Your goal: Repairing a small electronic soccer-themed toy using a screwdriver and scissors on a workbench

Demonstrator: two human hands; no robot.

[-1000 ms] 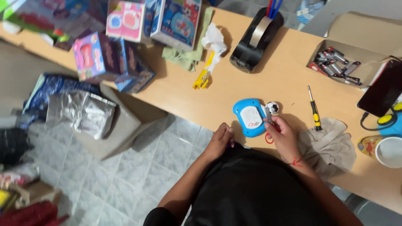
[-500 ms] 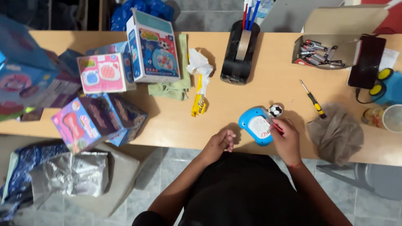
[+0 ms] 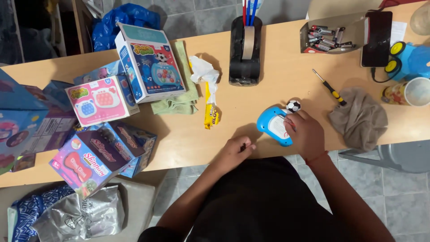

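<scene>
Two hands: both work at the near edge of the wooden table, close together.
Far left: a heap of toy boxes, one standing box leaning among them (none of them touched).
Left of middle: a green cloth, a crumpled tissue and a yellow wrapper.
Left hand: knuckles up, fingers curled in at the table edge; there may be a small dark bit pinched at the fingertips, but I cannot tell.
Blue toy: lies flat near the table edge, pale back panel up, with a small football knob at its top corner.
Right hand: wrist bent, fingers grasping the toy's right side, tips on the panel.
Step in hand: by the look of it, work on the toy's back panel, with the right hand steadying it.
Next move calls for: a firm hold on the toy and a fine fingertip grip.
Behind: a black tape dispenser.
Right: a screwdriver lying loose, a grey rag, a box of batteries.
</scene>
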